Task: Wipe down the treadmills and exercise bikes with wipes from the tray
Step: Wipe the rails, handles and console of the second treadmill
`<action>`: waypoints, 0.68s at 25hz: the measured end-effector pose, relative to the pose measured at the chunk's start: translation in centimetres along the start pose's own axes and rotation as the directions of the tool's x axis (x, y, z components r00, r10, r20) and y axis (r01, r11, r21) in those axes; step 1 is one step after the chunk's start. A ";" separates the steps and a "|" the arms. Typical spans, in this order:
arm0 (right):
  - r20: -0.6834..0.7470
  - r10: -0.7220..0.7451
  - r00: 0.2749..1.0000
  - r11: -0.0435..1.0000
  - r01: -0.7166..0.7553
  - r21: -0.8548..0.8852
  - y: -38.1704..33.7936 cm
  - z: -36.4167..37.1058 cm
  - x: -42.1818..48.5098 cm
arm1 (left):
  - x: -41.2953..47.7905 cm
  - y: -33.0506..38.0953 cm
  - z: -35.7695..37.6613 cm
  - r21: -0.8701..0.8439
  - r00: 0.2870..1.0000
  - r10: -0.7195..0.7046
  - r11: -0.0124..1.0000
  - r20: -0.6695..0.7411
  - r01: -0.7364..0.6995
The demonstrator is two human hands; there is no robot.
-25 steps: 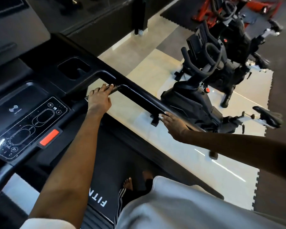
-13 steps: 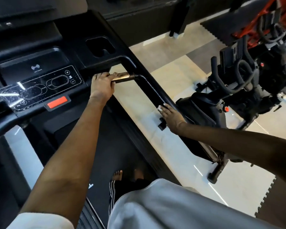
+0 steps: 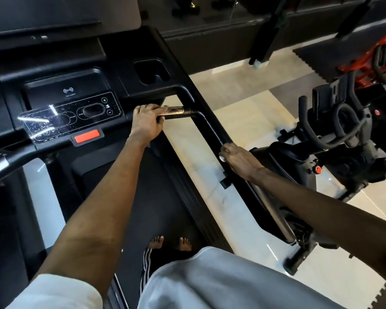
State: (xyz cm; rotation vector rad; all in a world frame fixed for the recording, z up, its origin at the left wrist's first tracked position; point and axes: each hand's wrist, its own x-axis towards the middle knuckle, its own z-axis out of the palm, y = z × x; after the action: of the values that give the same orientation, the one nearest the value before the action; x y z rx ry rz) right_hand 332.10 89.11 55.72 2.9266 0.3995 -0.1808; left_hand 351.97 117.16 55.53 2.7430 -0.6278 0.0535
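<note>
The metal grip bar (image 3: 175, 111) beside the treadmill console (image 3: 71, 114) is gripped by the left hand (image 3: 146, 121), fingers wrapped round it. The right hand (image 3: 239, 161) is curled over the black side handrail (image 3: 212, 130), and a white wipe (image 3: 222, 158) is held against it. Only a small edge of the wipe is seen under the fingers. The exercise bike (image 3: 334, 139) is cut off at the right.

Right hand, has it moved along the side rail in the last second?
Yes. The right hand slid up the side rail toward the console, past the small bracket.
</note>
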 end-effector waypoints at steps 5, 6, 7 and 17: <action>0.053 -0.088 0.995 0.987 0.094 -0.134 0.3 -1.9 0.0 | -0.2 0.2 -0.1 0.010 1.000 -0.019 1.000 -0.003 0.019; 0.068 -0.095 0.993 0.982 0.105 -0.156 0.4 -2.3 0.9 | -0.2 0.3 -0.1 0.007 1.000 -0.019 1.000 -0.007 0.019; 0.069 -0.085 0.994 0.980 0.095 -0.173 0.4 -2.6 2.3 | -0.1 0.3 -0.1 0.003 1.000 -0.019 1.000 -0.004 0.019; 0.473 -0.104 0.875 0.774 0.370 -0.514 -3.2 -0.9 7.6 | -0.8 0.1 0.2 -0.005 0.998 0.027 1.000 -0.058 -0.027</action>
State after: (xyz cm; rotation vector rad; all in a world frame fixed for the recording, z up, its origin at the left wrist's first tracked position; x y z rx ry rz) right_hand 338.53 94.27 54.94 2.1259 0.6293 -0.5964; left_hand 351.20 117.38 55.31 2.7171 -0.6478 0.1371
